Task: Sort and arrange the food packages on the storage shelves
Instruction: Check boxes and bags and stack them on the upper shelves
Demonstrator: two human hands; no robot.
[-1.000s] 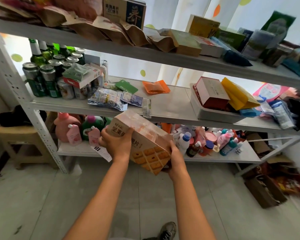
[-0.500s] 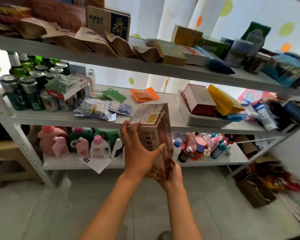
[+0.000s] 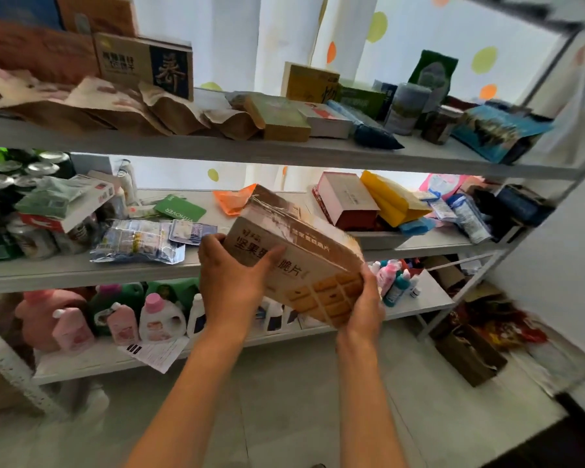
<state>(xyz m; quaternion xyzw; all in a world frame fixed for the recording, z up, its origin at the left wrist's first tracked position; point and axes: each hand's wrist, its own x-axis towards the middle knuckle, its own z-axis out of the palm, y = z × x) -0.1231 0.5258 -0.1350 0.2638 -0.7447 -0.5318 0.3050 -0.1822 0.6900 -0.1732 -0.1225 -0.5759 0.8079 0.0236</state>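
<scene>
Both hands are on the biscuit box (image 3: 294,255) — left hand (image 3: 232,278) wrapped over its near upper corner, right hand (image 3: 365,298) cupping the low end from beneath, so it rides tilted, printed face up, likely to check the label before shelving. It hangs in front of the middle shelf (image 3: 81,270), not touching it. Large Chinese characters run across the box (a grid of crackers below); behind it, a green card (image 3: 180,209) reads "VITHOVER" upside down.
</scene>
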